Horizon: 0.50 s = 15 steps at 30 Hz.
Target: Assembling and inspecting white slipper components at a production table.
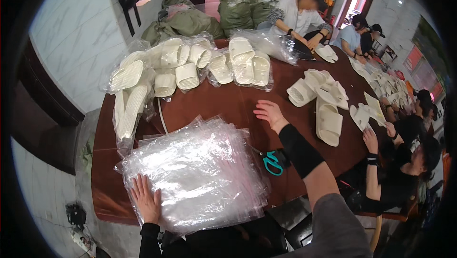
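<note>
My left hand (147,200) lies flat, fingers stretched out, on the left edge of a thick stack of clear plastic bags (190,167). My right hand (269,114) reaches out over the table beyond the stack, empty, with its fingers apart. Teal-handled scissors (273,163) rest between the stack and my right forearm, their blades partly hidden. To the right of my right hand sits a loose group of cream slippers (328,122). Cream slippers in clear bags (187,76) are heaped along the far left of the table.
The table has a brown cloth (219,103). Across it a person (300,20) in white handles a slipper (327,53). At the right, a person in black (395,163) touches slippers (362,115). Green sacks (190,22) stand behind the table, and more slippers (390,87) lie far right.
</note>
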Tool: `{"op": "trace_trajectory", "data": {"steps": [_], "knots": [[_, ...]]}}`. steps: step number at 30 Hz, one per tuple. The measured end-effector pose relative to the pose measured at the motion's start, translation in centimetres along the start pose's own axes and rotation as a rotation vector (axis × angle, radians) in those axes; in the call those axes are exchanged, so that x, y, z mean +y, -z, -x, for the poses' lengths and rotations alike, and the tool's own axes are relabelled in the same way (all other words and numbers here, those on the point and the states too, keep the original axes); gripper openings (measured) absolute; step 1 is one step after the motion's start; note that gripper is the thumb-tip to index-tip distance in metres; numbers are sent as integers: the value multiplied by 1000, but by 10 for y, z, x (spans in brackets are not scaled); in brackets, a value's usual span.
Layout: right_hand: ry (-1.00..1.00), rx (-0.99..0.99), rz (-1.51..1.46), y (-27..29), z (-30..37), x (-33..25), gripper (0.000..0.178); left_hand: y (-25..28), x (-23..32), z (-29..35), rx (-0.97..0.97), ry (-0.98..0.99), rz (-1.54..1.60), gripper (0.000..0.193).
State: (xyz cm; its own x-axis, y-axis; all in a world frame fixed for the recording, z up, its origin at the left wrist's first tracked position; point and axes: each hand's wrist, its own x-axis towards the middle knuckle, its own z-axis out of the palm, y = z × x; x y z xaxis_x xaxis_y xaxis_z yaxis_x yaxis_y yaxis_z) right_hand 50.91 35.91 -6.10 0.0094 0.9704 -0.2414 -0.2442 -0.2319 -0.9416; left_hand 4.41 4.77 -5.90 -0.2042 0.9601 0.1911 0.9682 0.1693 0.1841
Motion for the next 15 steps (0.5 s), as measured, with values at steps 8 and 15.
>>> {"op": "trace_trajectory", "data": {"steps": [8,15], "knots": [[85,250,-705,-43,-134,10,36,5,4,-4,-58,38,-2,70],[-50,451,-552,-27,-160,11,17,4,9,-6,-52,17,33,69]]}}
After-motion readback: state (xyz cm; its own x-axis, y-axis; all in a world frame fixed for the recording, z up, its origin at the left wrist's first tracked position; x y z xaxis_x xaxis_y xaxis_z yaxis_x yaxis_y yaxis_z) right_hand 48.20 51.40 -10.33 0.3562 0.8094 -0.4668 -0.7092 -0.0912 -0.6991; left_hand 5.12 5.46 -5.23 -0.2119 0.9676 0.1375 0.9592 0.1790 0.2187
